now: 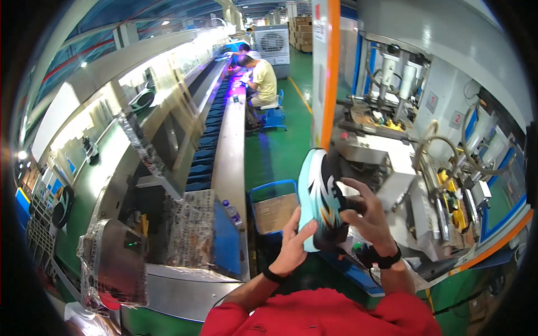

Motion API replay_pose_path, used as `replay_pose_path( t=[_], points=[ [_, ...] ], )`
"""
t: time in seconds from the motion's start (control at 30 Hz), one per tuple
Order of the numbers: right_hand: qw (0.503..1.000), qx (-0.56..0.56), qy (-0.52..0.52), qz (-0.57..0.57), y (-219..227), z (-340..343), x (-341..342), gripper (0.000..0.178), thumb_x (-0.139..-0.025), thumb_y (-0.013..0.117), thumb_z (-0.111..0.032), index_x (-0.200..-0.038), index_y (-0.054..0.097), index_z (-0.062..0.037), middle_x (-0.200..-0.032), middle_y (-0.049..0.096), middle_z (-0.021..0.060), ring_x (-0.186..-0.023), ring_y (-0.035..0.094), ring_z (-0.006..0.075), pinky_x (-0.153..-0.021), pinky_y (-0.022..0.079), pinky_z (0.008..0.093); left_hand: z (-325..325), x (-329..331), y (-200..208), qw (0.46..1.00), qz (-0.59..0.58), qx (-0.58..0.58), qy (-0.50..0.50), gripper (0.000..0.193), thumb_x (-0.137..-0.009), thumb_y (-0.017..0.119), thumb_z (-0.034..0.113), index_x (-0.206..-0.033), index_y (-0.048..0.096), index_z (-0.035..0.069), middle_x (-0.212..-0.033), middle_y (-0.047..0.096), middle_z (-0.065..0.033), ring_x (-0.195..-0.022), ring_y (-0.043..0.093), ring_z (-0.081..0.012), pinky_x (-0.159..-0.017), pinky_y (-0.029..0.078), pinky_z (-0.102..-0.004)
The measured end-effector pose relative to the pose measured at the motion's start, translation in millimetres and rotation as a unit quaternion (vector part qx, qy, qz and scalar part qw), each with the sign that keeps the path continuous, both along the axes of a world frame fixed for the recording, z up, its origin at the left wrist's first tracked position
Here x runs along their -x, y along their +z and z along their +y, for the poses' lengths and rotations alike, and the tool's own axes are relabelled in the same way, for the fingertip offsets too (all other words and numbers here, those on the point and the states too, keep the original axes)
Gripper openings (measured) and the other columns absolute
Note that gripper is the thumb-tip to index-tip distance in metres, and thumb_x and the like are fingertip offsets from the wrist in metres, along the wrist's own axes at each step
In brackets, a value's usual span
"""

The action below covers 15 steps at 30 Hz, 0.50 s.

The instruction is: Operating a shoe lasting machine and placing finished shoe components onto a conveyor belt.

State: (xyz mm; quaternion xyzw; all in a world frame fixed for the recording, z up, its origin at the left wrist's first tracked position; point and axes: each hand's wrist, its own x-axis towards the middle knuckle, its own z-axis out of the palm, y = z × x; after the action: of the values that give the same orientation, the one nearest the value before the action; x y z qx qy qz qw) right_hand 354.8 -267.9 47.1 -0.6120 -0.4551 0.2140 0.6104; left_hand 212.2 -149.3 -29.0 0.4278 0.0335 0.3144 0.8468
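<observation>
A running shoe [319,193] in black, white and pale turquoise, with small orange streaks, is held up in front of me, its long axis close to upright in the picture. My left hand [296,238] grips the turquoise sole side near the lower end, thumb laid along it. On the other side, my right hand [367,213] has its fingers curled at the dark opening of the shoe. Part of those fingers is hidden against the black upper. Dark bands circle both my wrists.
A pressing machine [392,162] with metal arms and hoses stands right, behind an orange-edged post [330,73]. Left runs a conveyor [210,134] carrying dark shoe parts. A blue crate [274,210] with cardboard sits beyond the shoe. A seated person [262,81] works farther along the line.
</observation>
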Motion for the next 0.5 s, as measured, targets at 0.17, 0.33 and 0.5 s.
replay_pose_path(
  t=[0.17, 0.33, 0.5],
  points=[
    [0.971, -0.118, -0.169, 0.118, -85.7, -95.4, -62.8, 0.078, -0.074, 0.079, -0.016, -0.139, 0.040, 0.0037, -0.122, 0.060, 0.0098, -0.110, 0.058, 0.0155, -0.096, 0.046, 0.0304, -65.8, -122.6, -20.3, 0.987, 0.113, -0.083, -0.084, 0.060, -0.096, 0.059, 0.014, -0.147, 0.032, -0.002, -0.124, 0.057, -0.0065, -0.110, 0.054, -0.0125, -0.097, 0.043, -0.0284],
    [0.887, -0.080, -0.417, 0.180, -127.7, -184.2, -140.4, 0.060, -0.070, 0.078, -0.010, -0.124, 0.055, 0.0043, -0.101, 0.064, 0.0036, -0.090, 0.058, 0.0115, -0.085, 0.048, 0.0272, -115.2, -229.9, -39.1, 0.942, 0.184, -0.143, -0.242, 0.073, -0.098, 0.059, 0.034, -0.151, 0.024, -0.002, -0.131, 0.053, -0.0129, -0.112, 0.055, -0.0188, -0.098, 0.044, -0.0317],
    [0.816, -0.089, -0.549, 0.160, -158.1, -284.5, -178.3, 0.059, -0.069, 0.074, -0.011, -0.124, 0.055, 0.0019, -0.103, 0.064, 0.0043, -0.089, 0.059, 0.0119, -0.083, 0.049, 0.0275, -160.0, -384.6, -66.4, 0.878, 0.263, -0.251, -0.312, 0.079, -0.094, 0.060, 0.045, -0.146, 0.030, -0.007, -0.141, 0.046, -0.0190, -0.125, 0.050, -0.0252, -0.100, 0.043, -0.0428]
  ],
)
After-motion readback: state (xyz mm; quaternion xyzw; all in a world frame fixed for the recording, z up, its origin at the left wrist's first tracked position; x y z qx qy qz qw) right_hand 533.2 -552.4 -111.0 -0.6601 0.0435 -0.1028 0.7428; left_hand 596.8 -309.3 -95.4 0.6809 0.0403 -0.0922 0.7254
